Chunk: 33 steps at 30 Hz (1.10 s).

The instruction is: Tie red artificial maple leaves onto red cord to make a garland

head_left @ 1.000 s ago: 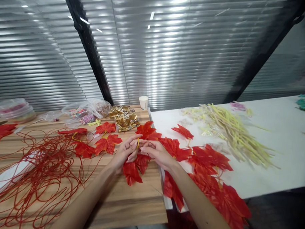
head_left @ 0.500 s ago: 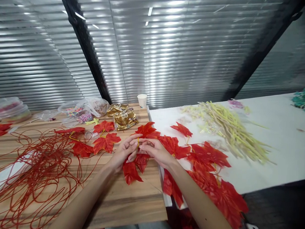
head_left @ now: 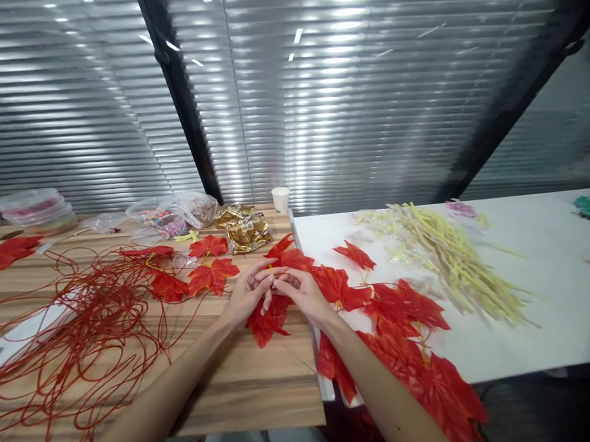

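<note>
My left hand [head_left: 252,288] and my right hand [head_left: 302,292] meet at the right part of the wooden table, fingertips pinched together. Between them shows the yellow stem of a red artificial maple leaf [head_left: 267,326], whose blade hangs below the fingers. My right fingertips touch the same stem, and a thin red cord seems to run there; the exact grip is partly hidden. Just behind the hands lies another red maple leaf [head_left: 294,254]. A string of red leaves [head_left: 403,308] spreads from my right hand over the white table and past its front edge.
A tangle of red cord [head_left: 98,324] covers the left, over a long white object [head_left: 34,333]. Behind are plastic tubs [head_left: 36,213], clear bags [head_left: 179,210], gold wrappers [head_left: 249,232] and a paper cup [head_left: 280,200]. Yellow strips [head_left: 462,265] lie on the white table [head_left: 540,255].
The view has shifted slightly, so the scene sits a little farther right. My hands stay together at the stem, with the fingers slightly moved and the hanging leaf turned a little.
</note>
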{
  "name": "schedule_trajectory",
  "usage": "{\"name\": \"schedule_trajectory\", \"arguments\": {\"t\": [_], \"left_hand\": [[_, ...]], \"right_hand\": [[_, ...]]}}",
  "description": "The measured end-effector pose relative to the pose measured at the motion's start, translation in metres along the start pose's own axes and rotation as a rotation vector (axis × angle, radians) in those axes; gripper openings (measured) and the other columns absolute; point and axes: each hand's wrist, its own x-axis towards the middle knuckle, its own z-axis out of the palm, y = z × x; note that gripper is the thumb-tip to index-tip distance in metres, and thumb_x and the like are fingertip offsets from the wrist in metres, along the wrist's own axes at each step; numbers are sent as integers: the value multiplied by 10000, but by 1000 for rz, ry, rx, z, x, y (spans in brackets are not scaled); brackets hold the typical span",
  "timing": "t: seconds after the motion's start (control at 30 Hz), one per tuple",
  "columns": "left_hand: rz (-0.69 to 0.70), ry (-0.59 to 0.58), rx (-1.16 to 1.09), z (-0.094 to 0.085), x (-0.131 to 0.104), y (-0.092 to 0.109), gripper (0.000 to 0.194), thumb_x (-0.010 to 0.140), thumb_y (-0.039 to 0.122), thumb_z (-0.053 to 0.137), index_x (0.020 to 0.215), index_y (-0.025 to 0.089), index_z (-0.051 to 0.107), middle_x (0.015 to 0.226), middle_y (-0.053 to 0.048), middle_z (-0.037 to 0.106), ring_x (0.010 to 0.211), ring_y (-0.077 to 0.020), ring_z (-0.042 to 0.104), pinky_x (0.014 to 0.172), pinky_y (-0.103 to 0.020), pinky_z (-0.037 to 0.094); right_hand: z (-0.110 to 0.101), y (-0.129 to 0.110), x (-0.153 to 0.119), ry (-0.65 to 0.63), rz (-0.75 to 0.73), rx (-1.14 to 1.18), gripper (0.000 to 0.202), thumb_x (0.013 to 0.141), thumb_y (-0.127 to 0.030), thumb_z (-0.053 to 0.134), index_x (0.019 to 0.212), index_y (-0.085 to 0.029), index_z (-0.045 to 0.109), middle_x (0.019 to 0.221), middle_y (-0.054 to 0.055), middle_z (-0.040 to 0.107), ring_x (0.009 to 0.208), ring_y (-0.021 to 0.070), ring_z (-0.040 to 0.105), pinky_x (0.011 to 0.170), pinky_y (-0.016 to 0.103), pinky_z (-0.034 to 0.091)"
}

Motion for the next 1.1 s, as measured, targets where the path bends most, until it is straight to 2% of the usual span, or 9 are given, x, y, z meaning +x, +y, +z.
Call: {"name": "schedule_trajectory", "arguments": {"t": [0.27,0.4,0.5,0.57,0.63,0.7,0.8,0.93,1.1], "left_hand": [[-47,-36,-16,0,-1,-5,497,747,350,579,1180,170,417,967,-125,657,298,-25,437,286,-159,330],[-22,-76,41,-5,2,-4,482,765,361,549,1184,177,396,1055,-145,620,333,-48,490,331,-184,385],[107,-22,280,-11,3,-3,422,775,325,537,1156,172,441,1027,-113,638,615,-132,631,574,-236,495],[211,13,559,-16,2,-2,354,804,294,491,1144,199,486,997,-78,652,827,-168,624,738,-273,477],[266,-10,815,-20,0,-1,323,832,270,433,1142,235,515,971,-56,659,866,-177,611,779,-293,456],[287,-43,921,-23,-2,0,317,837,244,412,1129,251,534,974,-48,657,849,-174,611,778,-298,455],[303,3,807,-23,-1,3,292,813,217,448,1085,223,555,990,-52,651,867,-162,608,805,-293,456],[226,121,464,-16,3,8,237,703,243,604,919,147,582,785,-41,667,733,-155,628,716,-276,500],[55,57,197,-9,3,9,243,637,281,668,804,126,584,630,-15,634,590,-139,613,580,-251,513]], "right_hand": [[6,2,0,7,0,85,240,684,-354,644,811,-153,614,722,21,613,689,136,570,675,271,461],[7,8,3,6,6,80,246,694,-371,632,822,-162,609,721,14,606,658,130,558,636,264,457],[6,12,5,60,-5,52,223,697,-373,627,765,-162,607,721,13,599,651,125,540,624,251,437],[5,14,5,100,-13,19,209,700,-362,626,722,-155,610,711,12,596,653,118,523,626,239,416],[5,15,4,103,-7,6,207,697,-353,628,703,-147,613,697,13,592,647,114,511,622,233,401],[5,14,4,91,4,6,211,687,-352,636,694,-142,612,678,12,587,639,114,506,615,233,395],[5,11,3,94,8,-16,222,689,-364,630,670,-145,594,620,-2,562,593,103,487,576,224,378],[2,10,4,114,14,-30,235,698,-373,621,642,-151,568,570,-14,542,543,93,470,521,210,350],[0,11,5,116,-16,-23,218,676,-360,647,669,-149,592,598,-5,565,549,90,485,512,202,350]]}}
